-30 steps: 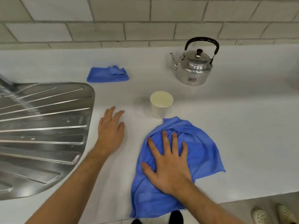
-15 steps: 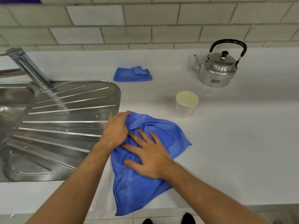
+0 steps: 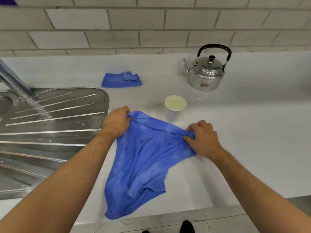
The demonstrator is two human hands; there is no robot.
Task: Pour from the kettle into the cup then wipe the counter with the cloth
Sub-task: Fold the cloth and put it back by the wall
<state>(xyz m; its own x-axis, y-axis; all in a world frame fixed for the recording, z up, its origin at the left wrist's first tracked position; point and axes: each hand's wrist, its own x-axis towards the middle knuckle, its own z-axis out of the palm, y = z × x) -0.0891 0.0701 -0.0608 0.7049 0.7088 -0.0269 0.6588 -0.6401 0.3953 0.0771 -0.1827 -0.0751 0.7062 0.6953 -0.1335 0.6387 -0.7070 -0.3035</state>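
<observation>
A large blue cloth (image 3: 144, 162) lies spread on the white counter (image 3: 244, 140), its lower end hanging over the front edge. My left hand (image 3: 116, 121) pinches its far left corner. My right hand (image 3: 202, 137) grips its far right corner. The cloth is stretched between both hands. Just behind it stands a white cup (image 3: 175, 108), upright. A shiny metal kettle (image 3: 206, 73) with a black handle sits farther back to the right, spout pointing left.
A steel sink drainboard (image 3: 50, 125) fills the left side, with a tap (image 3: 11, 81) above it. A second, folded blue cloth (image 3: 121, 79) lies near the tiled wall. Floor and dark shoes show below the counter's front edge.
My right hand went from pressing flat on the cloth to gripping its right corner. My left hand closed on the left corner, and the cloth is pulled wide between them.
</observation>
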